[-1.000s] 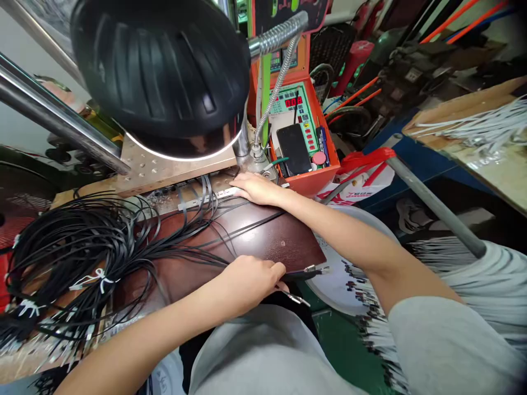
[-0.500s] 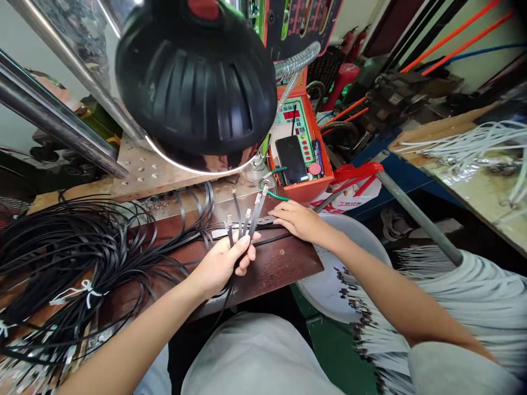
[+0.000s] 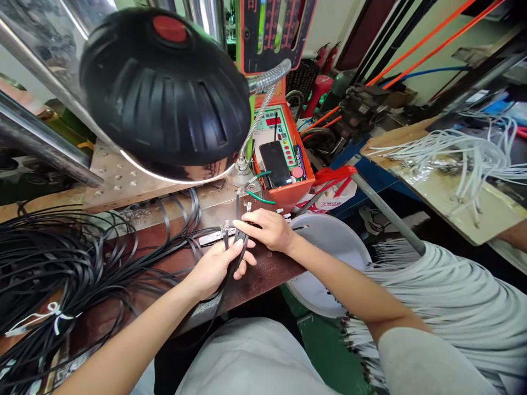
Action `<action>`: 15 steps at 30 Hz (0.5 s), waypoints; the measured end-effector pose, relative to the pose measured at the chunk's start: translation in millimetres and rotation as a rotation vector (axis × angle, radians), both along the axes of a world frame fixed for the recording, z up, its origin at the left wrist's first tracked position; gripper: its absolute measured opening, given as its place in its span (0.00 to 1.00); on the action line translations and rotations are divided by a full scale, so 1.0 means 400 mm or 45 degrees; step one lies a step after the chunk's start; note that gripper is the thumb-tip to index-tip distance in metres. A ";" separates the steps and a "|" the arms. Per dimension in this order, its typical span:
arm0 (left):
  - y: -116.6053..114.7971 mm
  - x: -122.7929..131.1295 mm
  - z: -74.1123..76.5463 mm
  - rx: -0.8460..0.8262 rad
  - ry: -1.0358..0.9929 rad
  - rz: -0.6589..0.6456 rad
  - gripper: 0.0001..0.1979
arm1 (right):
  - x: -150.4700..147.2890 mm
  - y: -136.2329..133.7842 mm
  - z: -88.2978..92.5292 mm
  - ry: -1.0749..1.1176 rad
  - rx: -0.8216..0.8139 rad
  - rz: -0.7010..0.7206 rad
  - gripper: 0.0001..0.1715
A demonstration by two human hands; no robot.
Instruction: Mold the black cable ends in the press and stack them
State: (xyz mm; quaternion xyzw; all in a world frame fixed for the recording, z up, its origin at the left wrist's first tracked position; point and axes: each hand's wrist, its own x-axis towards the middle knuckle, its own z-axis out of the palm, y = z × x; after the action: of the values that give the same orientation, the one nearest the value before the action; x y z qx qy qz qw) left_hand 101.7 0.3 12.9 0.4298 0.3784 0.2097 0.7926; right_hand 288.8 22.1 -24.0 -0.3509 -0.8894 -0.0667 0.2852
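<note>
My left hand [image 3: 216, 267] is closed round a few flat black cables [image 3: 237, 206], thumb on top, and their ends stick up past the fingers. Small shiny plugs [image 3: 225, 226] sit on the tips of these cables. From the right, my right hand [image 3: 269, 229] reaches over the same cables and its fingertips press on them just above my left thumb. Its fingers partly hide the cables there. A large bundle of black cables [image 3: 99, 247], tied with white string, lies to the left on the brown bench top [image 3: 267, 274].
A black lamp head [image 3: 164, 93] hangs low over the bench. Behind the hands stands an orange tester box [image 3: 288, 189] with a phone [image 3: 275, 163] on it. To the right are a white tub [image 3: 349, 241], a grey pole [image 3: 387, 206] and hanging white cables [image 3: 457, 296].
My right hand has moved left from the bench to the cables in my left hand, and its fingers have closed on them. The camera view has turned slightly right.
</note>
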 end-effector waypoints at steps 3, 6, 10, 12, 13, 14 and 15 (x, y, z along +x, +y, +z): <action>0.002 -0.018 -0.004 -0.039 0.025 -0.086 0.24 | -0.002 -0.002 -0.002 0.029 -0.027 -0.012 0.20; 0.015 -0.039 -0.002 0.336 0.195 -0.076 0.23 | 0.002 -0.018 0.018 0.148 -0.083 -0.044 0.20; 0.052 -0.061 0.000 1.283 0.760 0.124 0.17 | 0.003 -0.058 0.041 0.480 -0.185 -0.067 0.24; 0.070 -0.070 -0.003 1.517 1.040 0.019 0.16 | -0.003 -0.074 0.034 0.601 -0.208 -0.047 0.27; 0.076 -0.076 -0.003 1.570 1.162 -0.074 0.16 | -0.009 -0.080 0.028 0.636 -0.216 -0.037 0.27; 0.077 -0.083 -0.003 1.605 1.268 -0.164 0.15 | -0.015 -0.084 0.022 0.651 -0.226 -0.042 0.27; 0.074 -0.091 0.000 1.633 1.352 -0.242 0.15 | -0.020 -0.089 0.019 0.648 -0.240 -0.064 0.26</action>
State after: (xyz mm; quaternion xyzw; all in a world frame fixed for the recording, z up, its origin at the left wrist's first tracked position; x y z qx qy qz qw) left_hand 65.4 29.9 12.7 0.8690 0.4709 0.0862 0.1253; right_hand 280.6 -13.3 -16.6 -0.4035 -0.7823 0.0995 0.4641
